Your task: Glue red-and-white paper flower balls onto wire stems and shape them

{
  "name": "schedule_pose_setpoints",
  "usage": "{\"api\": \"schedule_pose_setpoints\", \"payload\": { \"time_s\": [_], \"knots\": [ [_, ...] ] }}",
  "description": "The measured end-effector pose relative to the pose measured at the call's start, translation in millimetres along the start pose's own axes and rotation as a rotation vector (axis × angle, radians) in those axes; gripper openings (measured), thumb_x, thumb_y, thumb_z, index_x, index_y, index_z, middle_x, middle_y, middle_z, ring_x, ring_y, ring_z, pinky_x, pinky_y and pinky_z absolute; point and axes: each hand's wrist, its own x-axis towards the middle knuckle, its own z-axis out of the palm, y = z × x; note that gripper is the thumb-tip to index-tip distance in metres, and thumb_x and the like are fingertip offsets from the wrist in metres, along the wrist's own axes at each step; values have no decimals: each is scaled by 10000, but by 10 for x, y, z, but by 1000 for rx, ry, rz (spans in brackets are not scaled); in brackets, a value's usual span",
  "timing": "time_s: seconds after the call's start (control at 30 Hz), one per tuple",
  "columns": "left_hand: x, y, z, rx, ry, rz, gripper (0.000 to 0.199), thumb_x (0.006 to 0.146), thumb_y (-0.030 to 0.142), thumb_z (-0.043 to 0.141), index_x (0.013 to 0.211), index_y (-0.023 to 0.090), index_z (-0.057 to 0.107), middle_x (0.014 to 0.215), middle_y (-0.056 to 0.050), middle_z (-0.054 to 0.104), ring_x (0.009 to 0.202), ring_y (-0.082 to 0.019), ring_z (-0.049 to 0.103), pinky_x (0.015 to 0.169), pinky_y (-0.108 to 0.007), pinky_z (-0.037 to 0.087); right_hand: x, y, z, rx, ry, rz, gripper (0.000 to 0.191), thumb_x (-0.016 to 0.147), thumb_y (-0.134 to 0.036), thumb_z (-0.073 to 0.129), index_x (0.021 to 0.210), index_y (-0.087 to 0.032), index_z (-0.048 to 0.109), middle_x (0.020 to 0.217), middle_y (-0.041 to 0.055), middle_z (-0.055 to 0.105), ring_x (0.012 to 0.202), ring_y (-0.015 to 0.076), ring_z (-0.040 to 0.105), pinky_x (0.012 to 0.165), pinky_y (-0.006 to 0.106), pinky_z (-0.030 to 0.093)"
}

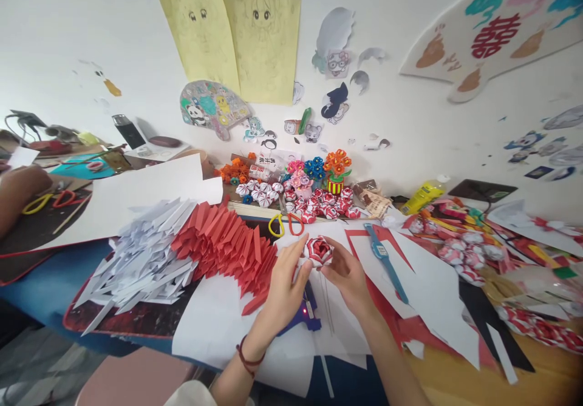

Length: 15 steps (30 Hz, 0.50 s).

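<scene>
Between my two hands is a red and white folded paper flower [319,252], held up over white sheets. My left hand [288,272] grips its left side with thumb and fingers. On the right edge, the curled fingers of my right hand [348,275] close around the flower. Below lies a blue glue gun [308,315] with a small glowing light, partly hidden by my left hand. A pile of folded red paper strips [223,242] spreads to the left, next to a heap of white paper strips [146,260]. Scissors with yellow and red handles [286,225] rest just beyond my hands.
Finished red and white flowers [328,203] sit along the wall, beside small pots of colourful flowers [337,169]. A blue watch [385,260] lies on paper at right. A yellow bottle [423,195] stands tilted behind more flowers. Another person's arm [22,190] shows at far left.
</scene>
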Motion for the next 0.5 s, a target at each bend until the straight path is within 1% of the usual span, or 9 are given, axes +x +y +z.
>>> {"api": "schedule_pose_setpoints", "payload": {
  "time_s": [0.07,0.13,0.23,0.3,0.37,0.43,0.5],
  "knots": [
    [17,-26,-7,10,-24,-3,474,1050,321,434,1521,278,400,1510,-92,505,1377,-248,463,1155,-455,344,41,8,-20,6,-9,7,567,744,-299,857,1272,-329,654,1272,40,708,1131,228,686,914,337,581],
    [46,-48,-17,4,-48,-1,476,1062,305,393,1538,300,367,1537,-80,477,1405,-239,438,1176,-467,315,94,15,-47,-2,-21,12,575,736,-307,862,1273,-320,655,1299,50,692,1151,235,674,919,341,575],
    [96,-75,-33,-18,-85,16,467,1067,293,370,1534,308,376,1550,-75,461,1424,-231,415,1187,-471,302,177,33,-82,-48,-87,16,606,733,-317,865,1298,-311,644,1331,57,674,1181,238,653,987,356,536],
    [121,-95,-39,-31,-110,13,458,1069,290,358,1526,302,394,1541,-77,470,1419,-229,418,1180,-466,318,221,52,-98,-75,-138,2,608,716,-328,877,1282,-301,656,1309,59,684,1197,239,639,1020,356,510],
    [138,-122,-42,-30,-128,-15,460,1069,289,357,1527,305,394,1545,-78,461,1426,-231,406,1181,-466,320,264,71,-123,-107,-148,-22,583,693,-331,891,1234,-298,676,1246,52,710,1169,229,646,1007,338,510],
    [151,-158,-46,-24,-97,-39,470,1063,284,379,1532,307,383,1552,-85,444,1430,-240,398,1180,-469,323,346,88,-183,-174,-125,-40,565,679,-335,896,1198,-296,676,1172,46,729,1086,213,675,951,320,534],
    [166,-203,-56,-29,12,-32,458,1051,259,415,1507,297,424,1513,-102,475,1381,-245,453,1140,-450,375,510,110,-299,-313,-50,-75,543,704,-367,869,1194,-285,649,1160,52,723,1037,208,690,901,318,556]
  ]
}}
